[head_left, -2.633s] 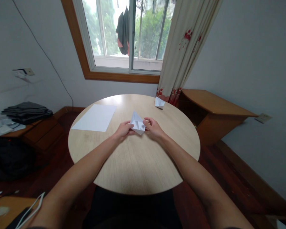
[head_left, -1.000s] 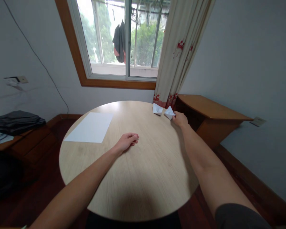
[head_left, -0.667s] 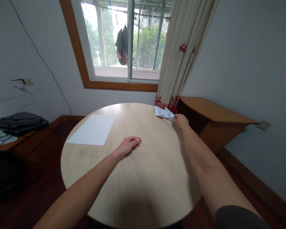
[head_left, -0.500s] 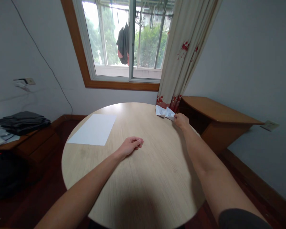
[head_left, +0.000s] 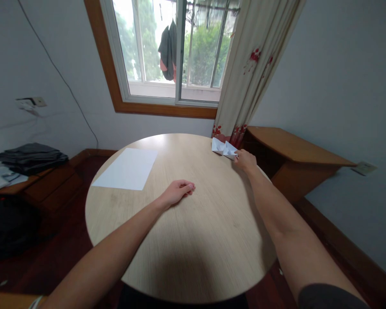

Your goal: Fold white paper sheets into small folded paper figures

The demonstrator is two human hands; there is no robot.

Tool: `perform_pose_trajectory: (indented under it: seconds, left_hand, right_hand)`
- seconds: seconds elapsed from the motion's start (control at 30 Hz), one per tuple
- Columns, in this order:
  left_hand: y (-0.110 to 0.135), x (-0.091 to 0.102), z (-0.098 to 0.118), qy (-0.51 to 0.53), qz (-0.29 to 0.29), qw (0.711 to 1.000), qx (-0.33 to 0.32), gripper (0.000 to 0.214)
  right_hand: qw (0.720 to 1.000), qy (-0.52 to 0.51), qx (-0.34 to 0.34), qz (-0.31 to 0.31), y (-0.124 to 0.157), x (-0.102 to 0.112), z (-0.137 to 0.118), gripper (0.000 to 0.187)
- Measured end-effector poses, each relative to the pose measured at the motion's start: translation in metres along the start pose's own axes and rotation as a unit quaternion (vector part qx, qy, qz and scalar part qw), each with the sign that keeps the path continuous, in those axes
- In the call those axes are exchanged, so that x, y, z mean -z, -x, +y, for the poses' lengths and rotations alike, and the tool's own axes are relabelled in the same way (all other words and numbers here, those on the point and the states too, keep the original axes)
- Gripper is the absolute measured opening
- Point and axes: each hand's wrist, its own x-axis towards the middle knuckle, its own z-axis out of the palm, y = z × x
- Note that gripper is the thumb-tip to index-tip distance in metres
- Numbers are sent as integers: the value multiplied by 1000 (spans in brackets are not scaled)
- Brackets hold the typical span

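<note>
Two folded white paper boats sit side by side at the far right edge of the round table. My right hand (head_left: 245, 160) reaches out to the nearer paper boat (head_left: 229, 150), its fingers closed on that boat's right end. The other paper boat (head_left: 218, 146) lies just left of it; they look to be touching. Near the middle of the table my left hand (head_left: 178, 192) rests with curled fingers, and nothing shows in it. A flat sheet of white paper (head_left: 126, 169) lies on the left part of the table.
The round wooden table (head_left: 193, 240) stands before a window (head_left: 176, 51) with a curtain (head_left: 241, 86) at its right. A brown desk (head_left: 296, 148) is close on the right. To the left, a low cabinet (head_left: 58, 184) bears a dark folded pile (head_left: 30, 157).
The camera view has tipped down a little, so the table sits higher in the picture. The gap between the two paper boats looks narrower. My left hand stays in place.
</note>
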Motion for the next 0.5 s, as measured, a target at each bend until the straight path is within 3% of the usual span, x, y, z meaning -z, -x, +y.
perform_pose_trajectory:
  seconds: [0.2, 0.3, 0.4, 0.5]
  left_hand:
    - [-1, -1, 1, -25, -2, 1000, -3, 27]
    - [0, 10, 10, -123, 53, 989, -55, 24]
    - [0, 37, 24, -278, 185, 936, -111, 18]
    - [0, 71, 30, -435, 278, 855, -57, 38]
  right_hand:
    - [1000, -24, -3, 18, 4, 2, 0, 41]
    - [997, -59, -8, 52, 16, 4, -6, 40]
    - [992, -104, 28, 72, 35, 10, -21, 37]
    - [983, -153, 85, 57, 57, 20, -46, 33]
